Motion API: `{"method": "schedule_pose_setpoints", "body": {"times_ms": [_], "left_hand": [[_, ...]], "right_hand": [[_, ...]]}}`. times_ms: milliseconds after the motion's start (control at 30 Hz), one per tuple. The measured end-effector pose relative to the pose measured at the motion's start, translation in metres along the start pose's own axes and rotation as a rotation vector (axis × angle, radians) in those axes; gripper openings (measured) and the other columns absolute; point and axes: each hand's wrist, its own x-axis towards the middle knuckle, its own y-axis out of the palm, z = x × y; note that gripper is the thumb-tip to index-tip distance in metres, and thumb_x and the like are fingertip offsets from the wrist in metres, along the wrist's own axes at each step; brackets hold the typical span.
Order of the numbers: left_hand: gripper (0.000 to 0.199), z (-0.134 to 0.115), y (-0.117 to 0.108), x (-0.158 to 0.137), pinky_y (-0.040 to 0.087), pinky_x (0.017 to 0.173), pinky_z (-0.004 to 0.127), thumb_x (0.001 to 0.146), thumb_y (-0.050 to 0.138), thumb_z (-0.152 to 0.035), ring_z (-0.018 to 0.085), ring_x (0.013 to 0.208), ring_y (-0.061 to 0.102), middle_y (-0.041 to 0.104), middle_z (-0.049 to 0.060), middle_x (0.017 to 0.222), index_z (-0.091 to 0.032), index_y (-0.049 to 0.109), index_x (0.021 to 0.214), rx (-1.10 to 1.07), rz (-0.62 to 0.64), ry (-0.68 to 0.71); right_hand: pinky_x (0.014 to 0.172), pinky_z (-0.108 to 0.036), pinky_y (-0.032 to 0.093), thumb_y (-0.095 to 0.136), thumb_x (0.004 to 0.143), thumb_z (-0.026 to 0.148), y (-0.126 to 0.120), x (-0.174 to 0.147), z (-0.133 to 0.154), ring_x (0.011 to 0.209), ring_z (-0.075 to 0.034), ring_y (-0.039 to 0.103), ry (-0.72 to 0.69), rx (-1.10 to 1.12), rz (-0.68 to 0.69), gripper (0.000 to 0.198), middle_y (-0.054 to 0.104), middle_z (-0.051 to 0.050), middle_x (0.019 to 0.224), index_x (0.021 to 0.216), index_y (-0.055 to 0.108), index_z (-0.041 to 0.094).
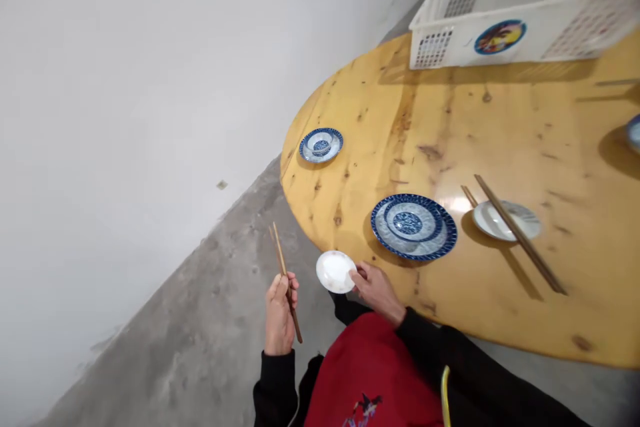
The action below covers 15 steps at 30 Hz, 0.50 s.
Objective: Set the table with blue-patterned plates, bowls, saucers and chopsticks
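Note:
My left hand is closed around a pair of brown chopsticks, held upright over the floor to the left of the table. In my right hand is a small white saucer, pinched at its right rim just off the table's near edge. Closest to that hand on the table lies a large blue-and-white plate. To its right, a second small white saucer has another pair of chopsticks resting across it.
A wooden table with a rounded left end fills the right side. On it are a smaller blue-and-white plate at the left and a white plastic basket at the back. A blue-rimmed dish shows at the right edge. A white wall stands left.

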Motion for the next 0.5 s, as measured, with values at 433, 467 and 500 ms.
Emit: {"method": "schedule_pose_setpoints", "body": {"times_ms": [433,467,500], "left_hand": [[0.019,-0.095,0.086,0.238,0.032,0.042,0.012,0.069,0.072,-0.026,0.002,0.049,0.044,0.063,-0.002,0.074,-0.012,0.066,0.082,0.191,0.31,-0.063],[0.018,-0.099,0.099,0.254,0.033,0.042,0.012,0.069,0.072,-0.025,0.002,0.05,0.045,0.064,-0.002,0.075,-0.013,0.065,0.081,0.205,0.354,-0.062],[0.018,-0.104,0.111,0.268,0.034,0.041,0.012,0.069,0.072,-0.025,0.002,0.05,0.046,0.064,-0.001,0.075,-0.013,0.065,0.081,0.223,0.401,-0.059]], "right_hand": [[0.089,-0.043,0.058,0.064,0.098,0.041,0.035,0.112,0.062,0.106,-0.023,0.065,0.131,0.001,-0.618,0.038,0.063,-0.008,0.125,0.127,0.062,0.017],[0.091,-0.044,0.057,0.064,0.098,0.041,0.034,0.123,0.063,0.109,-0.024,0.064,0.156,0.015,-0.676,0.039,0.062,-0.009,0.128,0.128,0.062,0.017],[0.091,-0.044,0.057,0.063,0.098,0.041,0.034,0.135,0.065,0.109,-0.024,0.064,0.18,0.026,-0.722,0.039,0.062,-0.009,0.129,0.128,0.062,0.017]]}}
